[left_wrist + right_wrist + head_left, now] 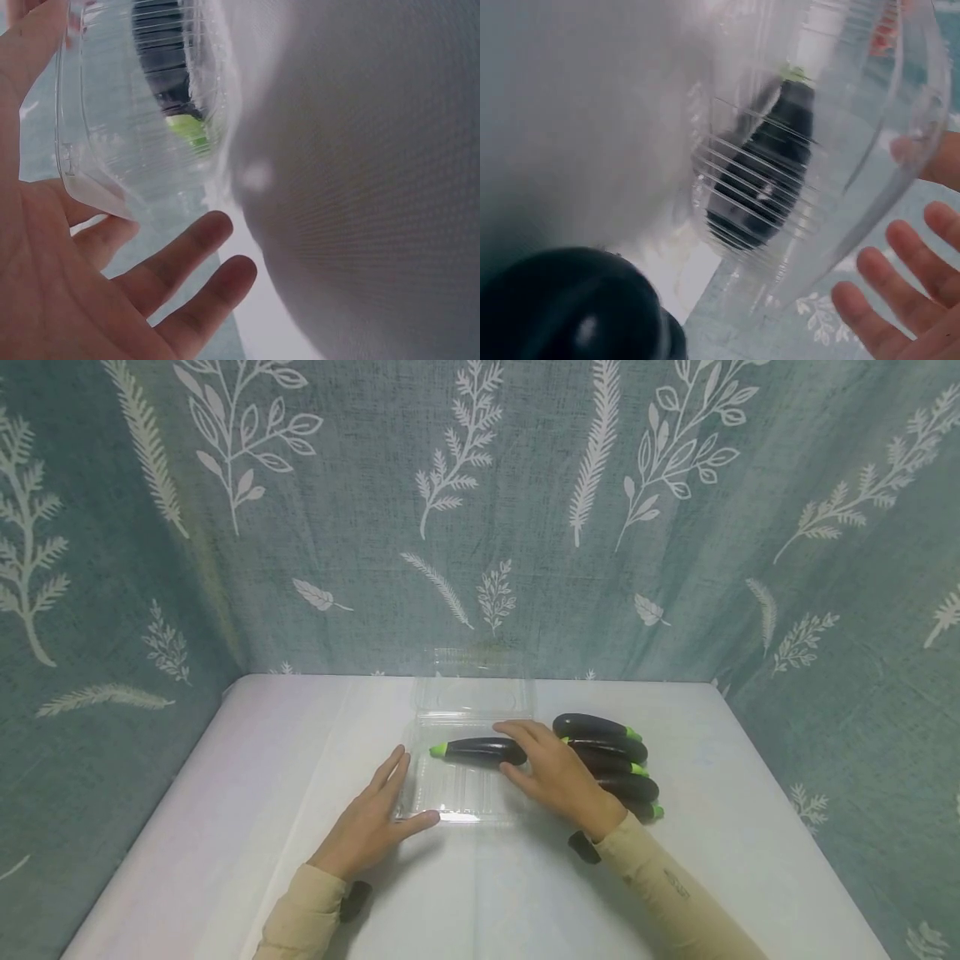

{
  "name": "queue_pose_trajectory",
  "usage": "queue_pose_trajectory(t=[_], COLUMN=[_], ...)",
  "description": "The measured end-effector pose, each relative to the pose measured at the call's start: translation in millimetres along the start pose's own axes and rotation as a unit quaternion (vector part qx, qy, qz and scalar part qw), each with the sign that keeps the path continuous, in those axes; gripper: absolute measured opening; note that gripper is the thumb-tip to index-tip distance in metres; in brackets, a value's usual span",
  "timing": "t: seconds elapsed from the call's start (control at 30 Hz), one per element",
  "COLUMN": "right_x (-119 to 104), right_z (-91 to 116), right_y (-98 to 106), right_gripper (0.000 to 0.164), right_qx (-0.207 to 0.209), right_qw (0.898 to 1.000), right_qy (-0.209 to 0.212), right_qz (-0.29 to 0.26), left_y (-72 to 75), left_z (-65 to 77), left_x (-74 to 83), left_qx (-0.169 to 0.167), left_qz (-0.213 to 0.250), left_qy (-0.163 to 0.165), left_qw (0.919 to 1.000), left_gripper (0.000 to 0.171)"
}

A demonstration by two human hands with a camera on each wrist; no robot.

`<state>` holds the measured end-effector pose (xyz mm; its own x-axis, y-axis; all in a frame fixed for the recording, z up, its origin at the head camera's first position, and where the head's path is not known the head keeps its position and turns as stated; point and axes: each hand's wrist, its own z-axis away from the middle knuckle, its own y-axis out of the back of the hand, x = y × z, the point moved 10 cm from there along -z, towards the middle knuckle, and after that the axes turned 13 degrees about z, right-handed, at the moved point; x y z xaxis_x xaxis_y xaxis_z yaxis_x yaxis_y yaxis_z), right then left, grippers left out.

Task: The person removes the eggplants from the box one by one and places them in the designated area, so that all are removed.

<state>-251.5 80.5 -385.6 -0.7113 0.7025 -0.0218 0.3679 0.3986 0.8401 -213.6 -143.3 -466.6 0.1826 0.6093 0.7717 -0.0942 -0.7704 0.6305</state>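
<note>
An eggplant (480, 749) with a green stem end lies crosswise inside a clear plastic clamshell container (450, 797), its lid (476, 693) folded back toward the curtain. My left hand (367, 827) is at the container's left front corner, fingers extended along the side and thumb at the front edge. My right hand (558, 777) is over the container's right side, with spread fingers around the eggplant's thick end in the head view. Through the ribbed clear wall, the right wrist view shows the eggplant (761, 172) apart from the relaxed fingers (881, 262).
Several more eggplants (588, 725) lie grouped to the right of the container, partly behind my right hand. A white cloth (262, 777) covers the table. Green leaf-patterned curtains (360, 527) enclose its back and sides.
</note>
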Motion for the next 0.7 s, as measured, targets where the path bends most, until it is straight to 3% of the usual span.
queue_pose_trajectory(t=[0.4,0.7], right_x=[-1,11], right_z=[-12,-19], right_y=[-22,-39], right_gripper=[0.059,0.055], right_qx=[-0.115,-0.170], right_qw=[0.993,0.985], right_qy=[0.012,-0.022], right_qz=[0.008,0.008], left_y=[-0.1,-0.5], left_z=[-0.5,-0.3], left_x=[0.1,0.5], left_qx=[-0.001,-0.002], left_qz=[-0.001,-0.001], left_qy=[-0.001,0.002], left_qw=[1.0000,1.0000], left_gripper=[0.106,0.106])
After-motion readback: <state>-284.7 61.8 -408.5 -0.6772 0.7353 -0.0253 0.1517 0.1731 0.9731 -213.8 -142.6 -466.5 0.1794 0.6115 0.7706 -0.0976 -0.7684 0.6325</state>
